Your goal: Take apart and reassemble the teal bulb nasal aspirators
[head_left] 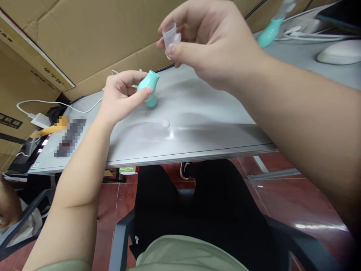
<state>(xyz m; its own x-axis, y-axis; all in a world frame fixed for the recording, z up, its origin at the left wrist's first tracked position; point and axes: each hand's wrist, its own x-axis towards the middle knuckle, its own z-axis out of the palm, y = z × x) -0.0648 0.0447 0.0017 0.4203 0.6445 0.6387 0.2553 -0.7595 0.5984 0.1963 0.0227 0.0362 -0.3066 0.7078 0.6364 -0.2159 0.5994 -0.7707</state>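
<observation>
Turquoise glossy bulb [146, 83] in left hand [120, 94], translucent cup [169, 35] in right hand [210, 43] (thumb-and-finger grips).

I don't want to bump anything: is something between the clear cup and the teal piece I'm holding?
Nothing visible but your own fingers. The clear cup is in your right hand, the teal piece in your left hand; a small pale disc lies aside on the table.

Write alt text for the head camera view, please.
A person's left hand holds a turquoise bulb-shaped piece and the right hand a small translucent cup, apart, over a gray table backed by cardboard.
</observation>
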